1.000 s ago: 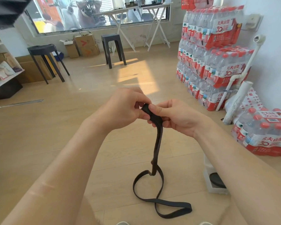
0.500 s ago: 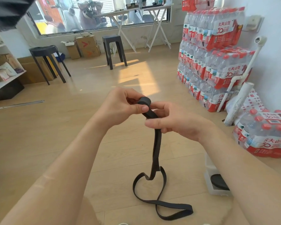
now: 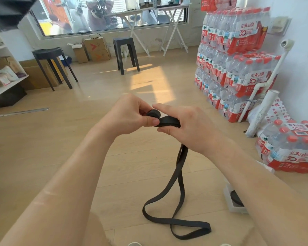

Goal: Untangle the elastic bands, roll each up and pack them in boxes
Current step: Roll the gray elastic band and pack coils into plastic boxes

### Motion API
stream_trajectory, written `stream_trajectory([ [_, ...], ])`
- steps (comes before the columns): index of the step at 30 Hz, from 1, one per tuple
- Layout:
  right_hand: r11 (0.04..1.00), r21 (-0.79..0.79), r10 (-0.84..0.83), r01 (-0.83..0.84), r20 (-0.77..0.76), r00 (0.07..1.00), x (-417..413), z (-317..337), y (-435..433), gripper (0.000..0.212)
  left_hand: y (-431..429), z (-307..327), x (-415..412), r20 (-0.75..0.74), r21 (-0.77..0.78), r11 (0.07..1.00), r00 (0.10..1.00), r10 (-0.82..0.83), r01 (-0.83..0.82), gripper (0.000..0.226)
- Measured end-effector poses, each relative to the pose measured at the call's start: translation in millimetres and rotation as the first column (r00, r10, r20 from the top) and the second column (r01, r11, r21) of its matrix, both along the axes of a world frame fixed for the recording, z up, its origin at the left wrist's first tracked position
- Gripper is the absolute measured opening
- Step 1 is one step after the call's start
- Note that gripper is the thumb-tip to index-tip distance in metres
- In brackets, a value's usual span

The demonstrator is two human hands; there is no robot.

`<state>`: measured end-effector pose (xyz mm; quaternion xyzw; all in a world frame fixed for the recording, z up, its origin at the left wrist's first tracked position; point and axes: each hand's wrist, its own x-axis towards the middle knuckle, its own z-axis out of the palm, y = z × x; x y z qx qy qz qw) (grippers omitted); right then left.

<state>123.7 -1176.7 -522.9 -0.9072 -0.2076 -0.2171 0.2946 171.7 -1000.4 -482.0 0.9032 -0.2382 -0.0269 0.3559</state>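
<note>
A black elastic band (image 3: 178,176) hangs from my hands down to the wooden floor, where its lower end lies in a twisted loop. Its top end is wound into a small tight roll (image 3: 153,114). My left hand (image 3: 130,112) pinches that roll between thumb and fingers. My right hand (image 3: 183,125) holds the flat band just beside the roll, thumb underneath and index finger stretched over the top. A small white box (image 3: 234,207) with a dark rolled band inside sits on the floor under my right forearm, partly hidden.
Stacked packs of red-labelled water bottles (image 3: 233,64) fill the right side, with one more pack (image 3: 290,148) on the floor. White pipes (image 3: 261,112) lean on the wall. Two black stools (image 3: 125,54) stand further back, and a shelf (image 3: 4,75) stands at left.
The roll at the band's top has grown from a folded end into a small coil. My right hand has turned over the band, and more of the band has lifted off the floor.
</note>
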Motion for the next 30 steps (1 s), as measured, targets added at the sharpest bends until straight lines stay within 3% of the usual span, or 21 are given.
stream_trajectory([
  [4, 0.994, -0.106, 0.038, -0.036, 0.014, 0.999, 2, 0, -1, 0.045, 0, -2, 0, -0.083, 0.044, 0.998, 0.995, -0.048, 0.052, 0.006],
  [8, 0.984, -0.169, 0.055, -0.054, 0.006, 0.998, 1, -1, 1, 0.035, 3, -6, 4, -0.183, 0.050, 0.994, 0.979, -0.091, 0.102, 0.015],
  [13, 0.997, 0.009, 0.078, -0.078, -0.052, 0.996, 1, -2, 1, 0.025, 6, -8, 2, -0.234, -0.014, 0.993, 0.966, -0.113, 0.113, 0.024],
  [16, 0.980, 0.197, 0.021, 0.000, -0.107, 0.994, 1, 3, -5, 0.018, -1, -10, -2, -0.134, -0.078, 0.991, 0.984, -0.121, 0.111, 0.030],
  [19, 0.908, 0.415, 0.039, 0.062, -0.230, 0.972, 3, 6, -11, 0.016, -8, -13, -7, 0.129, -0.016, 0.986, 0.978, -0.161, 0.164, 0.048],
  [21, 0.865, 0.497, 0.081, 0.073, -0.280, 0.957, 4, 7, -15, 0.017, -12, -15, -8, 0.381, 0.157, 0.976, 0.902, -0.202, 0.152, 0.061],
  [24, 0.854, 0.518, 0.149, 0.057, -0.347, 0.926, 4, 7, -18, 0.013, -20, -15, -11, 0.616, 0.216, 0.969, 0.753, -0.232, 0.122, 0.034],
  [27, 0.840, 0.538, 0.193, 0.066, -0.410, 0.892, 3, 10, -21, 0.015, -23, -16, -14, 0.654, 0.219, 0.968, 0.718, -0.240, 0.123, 0.020],
  [30, 0.842, 0.534, 0.228, 0.077, -0.483, 0.845, 2, 12, -25, 0.027, -24, -14, -16, 0.597, 0.239, 0.965, 0.768, -0.233, 0.108, 0.011],
])
